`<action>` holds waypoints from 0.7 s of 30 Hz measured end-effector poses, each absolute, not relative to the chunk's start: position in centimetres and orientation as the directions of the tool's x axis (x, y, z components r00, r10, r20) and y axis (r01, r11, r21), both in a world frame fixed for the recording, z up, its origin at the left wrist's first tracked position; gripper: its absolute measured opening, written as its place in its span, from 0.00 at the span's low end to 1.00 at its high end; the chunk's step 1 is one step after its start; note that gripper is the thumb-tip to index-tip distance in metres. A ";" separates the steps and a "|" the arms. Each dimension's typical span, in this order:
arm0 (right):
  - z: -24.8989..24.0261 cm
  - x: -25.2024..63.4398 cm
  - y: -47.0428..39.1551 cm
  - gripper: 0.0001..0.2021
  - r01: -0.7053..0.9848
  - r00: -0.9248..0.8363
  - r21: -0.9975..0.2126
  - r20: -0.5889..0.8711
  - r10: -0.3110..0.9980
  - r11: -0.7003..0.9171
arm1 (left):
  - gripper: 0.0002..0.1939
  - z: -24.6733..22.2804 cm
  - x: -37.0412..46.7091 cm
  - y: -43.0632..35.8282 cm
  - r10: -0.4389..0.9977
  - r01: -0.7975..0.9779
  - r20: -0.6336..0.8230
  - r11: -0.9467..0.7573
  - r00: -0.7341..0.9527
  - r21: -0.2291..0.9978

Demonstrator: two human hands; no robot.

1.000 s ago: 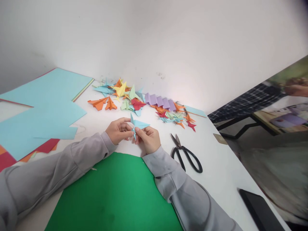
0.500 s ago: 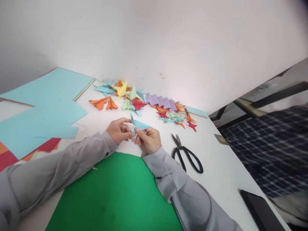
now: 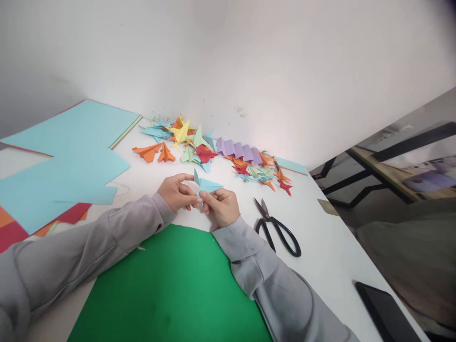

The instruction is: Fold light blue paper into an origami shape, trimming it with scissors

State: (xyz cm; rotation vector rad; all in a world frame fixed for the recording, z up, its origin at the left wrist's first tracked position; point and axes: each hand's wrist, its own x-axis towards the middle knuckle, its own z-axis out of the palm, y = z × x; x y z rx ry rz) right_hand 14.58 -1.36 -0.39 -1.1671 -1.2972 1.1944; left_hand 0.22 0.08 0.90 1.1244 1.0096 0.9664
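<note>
A small folded light blue paper [image 3: 210,185] is held between both hands over the white table, just past the green sheet [image 3: 171,285]. My left hand [image 3: 180,192] pinches its left side, with the fingers curled round the lower edge and one pointed flap standing up beside the index finger. My right hand [image 3: 221,205] grips its lower right part between thumb and fingers. The fingertips of both hands nearly meet under the paper. Part of the folded piece is hidden behind the fingers.
Folded paper pieces in several colours [image 3: 181,135] lie along the wall, with a purple pleated strip [image 3: 238,150] among them. Black-handled scissors [image 3: 276,228] rest to the right, a black phone-like device [image 3: 384,308] nearer. Large light blue sheets [image 3: 81,128] cover the left side.
The hands and the blue paper have barely shifted, the fingertips now slightly closer together. At the right, the dark checked cloth has moved out of view, showing a shelf behind.
</note>
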 end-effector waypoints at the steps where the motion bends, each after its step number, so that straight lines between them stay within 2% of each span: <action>1: -0.3 14.6 -1.4 0.19 0.043 -0.060 -0.998 0.051 0.997 0.054 | 0.32 0.9 0.3 0.0 0.959 -0.099 -0.127 0.156 0.255 0.983; 7: -0.3 14.7 -1.4 0.19 0.052 -0.062 -0.995 0.080 0.995 0.083 | 0.23 1.1 0.4 0.0 0.967 -0.185 -0.077 0.125 0.244 0.975; 14: -0.6 14.7 -1.3 0.16 0.015 -0.027 -0.991 0.132 0.991 0.133 | 0.25 0.3 0.0 0.6 0.972 -0.227 -0.089 0.138 0.216 0.964; 21: -0.5 14.7 -1.3 0.17 0.069 -0.008 -0.995 0.074 0.997 0.074 | 0.26 -0.1 0.3 0.7 0.978 -0.301 -0.124 0.172 0.170 0.938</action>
